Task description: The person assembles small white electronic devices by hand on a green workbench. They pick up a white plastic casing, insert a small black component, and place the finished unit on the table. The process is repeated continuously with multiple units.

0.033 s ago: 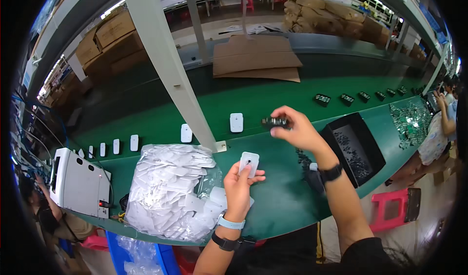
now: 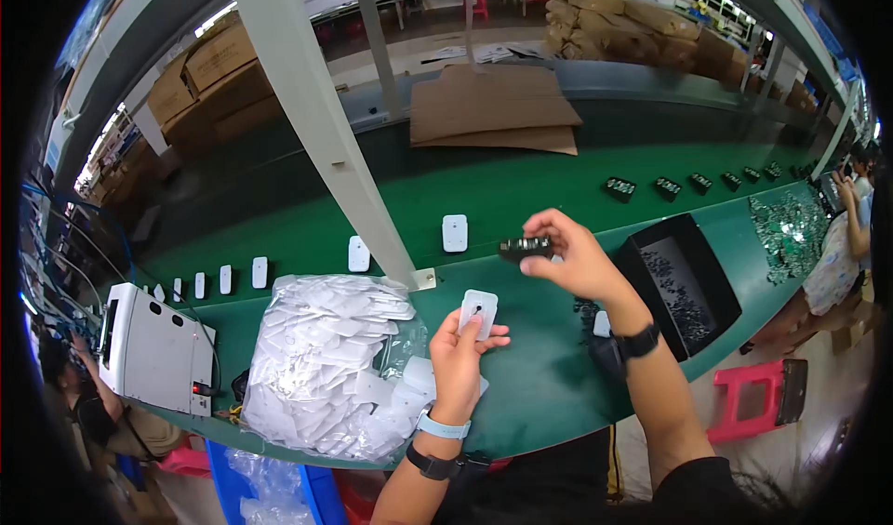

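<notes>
My left hand holds a small white plastic cover upright over the green bench, right of a clear bag of white covers. My right hand is raised over the belt edge and pinches a small black component between thumb and fingers. The two hands are apart, the right one higher and farther out. A black band sits on each wrist.
White covers lie spaced along the green conveyor, with black parts farther right. A black tray of small parts lies to my right, a white machine to my left. A white post rises ahead. Another person stands far right.
</notes>
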Motion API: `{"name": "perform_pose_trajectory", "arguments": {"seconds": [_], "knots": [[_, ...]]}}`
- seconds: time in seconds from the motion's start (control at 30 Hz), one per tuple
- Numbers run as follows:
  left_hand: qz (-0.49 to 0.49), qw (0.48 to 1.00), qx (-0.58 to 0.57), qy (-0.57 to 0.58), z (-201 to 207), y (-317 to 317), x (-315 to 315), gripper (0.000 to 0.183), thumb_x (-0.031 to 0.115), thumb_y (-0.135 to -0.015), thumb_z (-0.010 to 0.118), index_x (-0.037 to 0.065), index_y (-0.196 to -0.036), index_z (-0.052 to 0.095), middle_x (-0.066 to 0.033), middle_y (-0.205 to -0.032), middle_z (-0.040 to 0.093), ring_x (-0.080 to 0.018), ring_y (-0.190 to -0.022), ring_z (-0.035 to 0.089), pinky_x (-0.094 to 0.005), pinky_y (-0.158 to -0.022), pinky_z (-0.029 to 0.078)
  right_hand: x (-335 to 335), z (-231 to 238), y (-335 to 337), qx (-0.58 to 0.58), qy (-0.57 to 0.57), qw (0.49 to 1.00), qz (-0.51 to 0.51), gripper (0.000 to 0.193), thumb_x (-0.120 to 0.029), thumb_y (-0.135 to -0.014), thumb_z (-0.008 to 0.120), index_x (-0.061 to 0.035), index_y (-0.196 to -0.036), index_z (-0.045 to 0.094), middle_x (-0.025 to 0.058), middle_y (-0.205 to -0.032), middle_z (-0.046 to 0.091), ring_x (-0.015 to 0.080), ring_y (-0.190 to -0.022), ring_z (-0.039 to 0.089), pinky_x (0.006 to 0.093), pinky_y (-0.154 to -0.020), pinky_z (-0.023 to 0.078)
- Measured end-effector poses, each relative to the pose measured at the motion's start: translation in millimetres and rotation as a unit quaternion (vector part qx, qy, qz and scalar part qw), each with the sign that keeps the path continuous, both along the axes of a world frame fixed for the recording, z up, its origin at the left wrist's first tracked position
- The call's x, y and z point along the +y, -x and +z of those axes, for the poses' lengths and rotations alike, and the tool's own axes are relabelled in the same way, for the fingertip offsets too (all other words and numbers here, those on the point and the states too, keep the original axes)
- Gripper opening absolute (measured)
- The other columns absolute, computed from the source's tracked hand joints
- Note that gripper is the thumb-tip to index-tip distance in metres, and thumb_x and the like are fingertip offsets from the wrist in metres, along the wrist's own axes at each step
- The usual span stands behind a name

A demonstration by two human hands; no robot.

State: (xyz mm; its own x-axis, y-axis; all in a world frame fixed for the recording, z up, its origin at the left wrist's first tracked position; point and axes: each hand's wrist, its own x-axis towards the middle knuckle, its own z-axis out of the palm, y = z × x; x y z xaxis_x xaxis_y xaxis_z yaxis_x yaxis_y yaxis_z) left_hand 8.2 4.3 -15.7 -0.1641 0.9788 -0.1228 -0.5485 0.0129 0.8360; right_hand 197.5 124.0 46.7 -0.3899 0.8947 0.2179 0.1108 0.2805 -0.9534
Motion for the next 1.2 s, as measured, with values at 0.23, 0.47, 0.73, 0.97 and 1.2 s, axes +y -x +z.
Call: {"name": "perform_pose_trajectory", "arguments": {"seconds": [0.23, 0.47, 0.73, 0.97, 1.2], "knots": [[-0.036, 0.999, -0.034, -0.009, -5, 1, -1, 0.025, 0.014, -0.106, 0.048, -0.004, -0.119, 0.059, -0.0158, -0.107, 0.07, -0.0276, -0.092, 0.073, -0.0401, -0.08, 0.062, -40, -23, -11, 0.182, 0.131, 0.966, 0.126, 0.052, 0.004, -0.08, 0.083, -0.0056, -0.12, 0.051, 0.0054, -0.11, 0.068, 0.0125, -0.105, 0.064, 0.0304, -0.094, 0.051], [-0.033, 0.992, -0.119, 0.024, -4, 0, 3, 0.036, 0.024, -0.11, 0.042, -0.005, -0.126, 0.058, -0.0181, -0.121, 0.068, -0.03, -0.108, 0.069, -0.0467, -0.092, 0.059, -41, -27, -23, 0.088, 0.134, 0.976, 0.149, 0.034, -0.008, -0.095, 0.073, -0.0021, -0.124, 0.057, 0.0013, -0.094, 0.068, 0.0071, -0.087, 0.059, 0.0258, -0.079, 0.048], [-0.058, 0.992, -0.107, 0.018, 2, -8, 3, 0.044, 0.023, -0.11, 0.046, -0.007, -0.141, 0.05, -0.0181, -0.137, 0.061, -0.0295, -0.125, 0.061, -0.0452, -0.111, 0.048, -44, -24, -17, 0.001, 0.074, 0.996, 0.056, 0.035, -0.021, -0.095, 0.075, 0.0002, -0.115, 0.057, 0.0073, -0.074, 0.068, 0.0093, -0.063, 0.054, 0.0269, -0.059, 0.043], [-0.073, 0.995, -0.064, 0.016, -1, -11, 0, 0.046, 0.021, -0.108, 0.05, -0.006, -0.146, 0.045, -0.0162, -0.139, 0.06, -0.025, -0.128, 0.059, -0.0433, -0.113, 0.047, -51, -23, -7, -0.03, 0.013, 0.999, 0.005, 0.032, -0.02, -0.089, 0.079, -0.0008, -0.11, 0.064, 0.0083, -0.07, 0.069, 0.0118, -0.058, 0.06, 0.0278, -0.056, 0.047], [-0.078, 0.996, -0.049, -0.003, -1, -15, -2, 0.04, 0.015, -0.108, 0.052, -0.007, -0.141, 0.052, -0.0149, -0.135, 0.062, -0.0224, -0.125, 0.061, -0.0404, -0.11, 0.049, -57, -20, -1, -0.052, -0.002, 0.999, -0.013, 0.033, -0.021, -0.087, 0.08, -0.0015, -0.112, 0.069, 0.0087, -0.07, 0.07, 0.0124, -0.059, 0.065, 0.0267, -0.057, 0.051]]}}
